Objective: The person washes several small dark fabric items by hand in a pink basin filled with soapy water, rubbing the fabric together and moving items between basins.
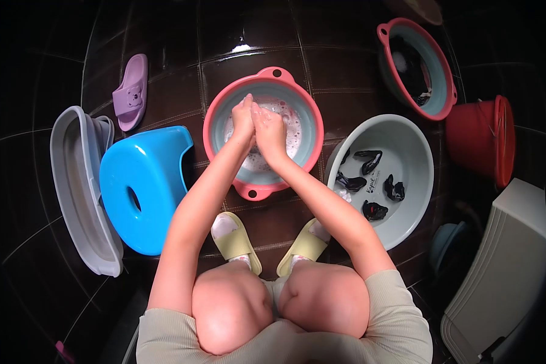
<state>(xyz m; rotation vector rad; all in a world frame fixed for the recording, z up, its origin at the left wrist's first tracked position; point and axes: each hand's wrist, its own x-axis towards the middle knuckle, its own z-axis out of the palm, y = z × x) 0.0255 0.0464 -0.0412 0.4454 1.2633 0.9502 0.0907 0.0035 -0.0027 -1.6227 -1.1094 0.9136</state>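
My left hand (243, 120) and my right hand (270, 129) are pressed together above a basin with a pink rim and grey-blue inside (312, 115). Both are closed, fingers against each other. Whatever lies between the palms, if anything, is hidden. Below them, soapy water (292, 136) with white foam and bubbles fills the basin's bottom. Just right of it stands a larger pale grey basin (421, 151), holding several crumpled black cloth pieces (394, 189) that look like wet socks.
A blue stool (155, 155) and a folded grey tub (73, 182) stand at left, near a purple slipper (131, 91). At right are another pink-rimmed basin (449, 73) with dark cloth, a red bucket (476, 139) and a beige plastic piece (503, 242). Dark tiles (249, 30) cover the floor.
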